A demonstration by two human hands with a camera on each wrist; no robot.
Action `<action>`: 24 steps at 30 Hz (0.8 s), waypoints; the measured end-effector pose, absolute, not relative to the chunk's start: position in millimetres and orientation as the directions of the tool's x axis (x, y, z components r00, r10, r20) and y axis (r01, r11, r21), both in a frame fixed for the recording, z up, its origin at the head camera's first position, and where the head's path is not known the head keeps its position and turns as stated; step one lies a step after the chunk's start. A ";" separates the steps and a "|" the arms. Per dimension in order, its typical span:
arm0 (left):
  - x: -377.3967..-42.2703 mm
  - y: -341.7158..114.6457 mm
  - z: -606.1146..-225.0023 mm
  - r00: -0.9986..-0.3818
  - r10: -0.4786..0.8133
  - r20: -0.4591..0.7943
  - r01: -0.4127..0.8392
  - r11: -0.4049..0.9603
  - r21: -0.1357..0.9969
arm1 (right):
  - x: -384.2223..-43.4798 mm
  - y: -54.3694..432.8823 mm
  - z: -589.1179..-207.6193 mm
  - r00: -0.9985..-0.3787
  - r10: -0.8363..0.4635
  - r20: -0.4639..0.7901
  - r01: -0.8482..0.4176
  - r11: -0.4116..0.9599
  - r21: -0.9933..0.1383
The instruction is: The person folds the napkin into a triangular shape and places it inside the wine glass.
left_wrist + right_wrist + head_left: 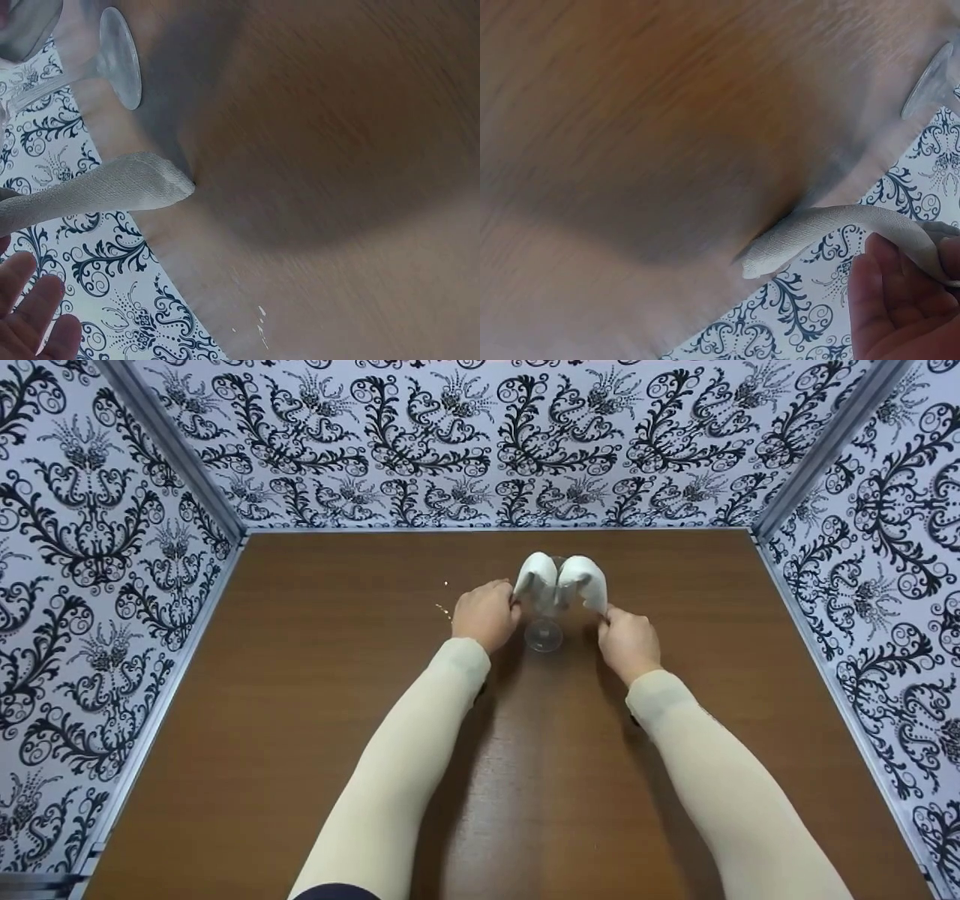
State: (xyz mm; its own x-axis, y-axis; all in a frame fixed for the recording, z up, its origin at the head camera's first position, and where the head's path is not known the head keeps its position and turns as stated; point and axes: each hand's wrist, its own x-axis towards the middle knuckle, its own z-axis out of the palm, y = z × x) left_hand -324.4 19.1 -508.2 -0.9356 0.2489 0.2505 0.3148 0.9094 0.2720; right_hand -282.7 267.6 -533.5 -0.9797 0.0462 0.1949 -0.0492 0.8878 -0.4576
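Note:
A clear stemmed glass stands upright on the table, a white cloth napkin tucked into its bowl. The napkin bulges over the rim in two rounded lobes, and its ends hang down on both sides. My left hand pinches the edge of the left lobe; in the left wrist view its other fingers are spread loosely under the cloth. On the other side my right hand holds the hanging end of the right lobe between thumb and fingers, as the right wrist view also shows. The cloth partly hides the bowl.
The brown wooden table reaches to walls on three sides, covered with black-and-white scroll pattern. Grey metal rails run along the corners. A few small bright specks show on the tabletop left of my left hand.

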 end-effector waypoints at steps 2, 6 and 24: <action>-323.6 19.0 -509.0 -0.939 0.250 0.238 0.310 0.912 0.267 | -282.9 267.4 -533.9 -0.982 0.049 0.181 -0.040 0.887 -0.460; -321.3 18.6 -510.2 -0.945 0.248 0.211 0.300 0.916 0.266 | -282.4 267.4 -533.8 -0.987 0.055 0.153 -0.021 0.888 -0.459; -318.7 20.5 -509.5 -0.956 0.240 0.168 0.281 0.915 0.291 | -284.3 266.1 -536.6 -0.989 0.046 0.142 -0.023 0.893 -0.449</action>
State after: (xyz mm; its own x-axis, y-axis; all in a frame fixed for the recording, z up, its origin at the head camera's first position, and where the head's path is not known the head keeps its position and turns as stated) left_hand -318.7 20.5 -509.5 -0.9562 0.2400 0.1677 0.2806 0.9147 0.2909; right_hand -284.3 266.1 -536.6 -0.9888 0.0457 0.1419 -0.0231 0.8933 -0.4489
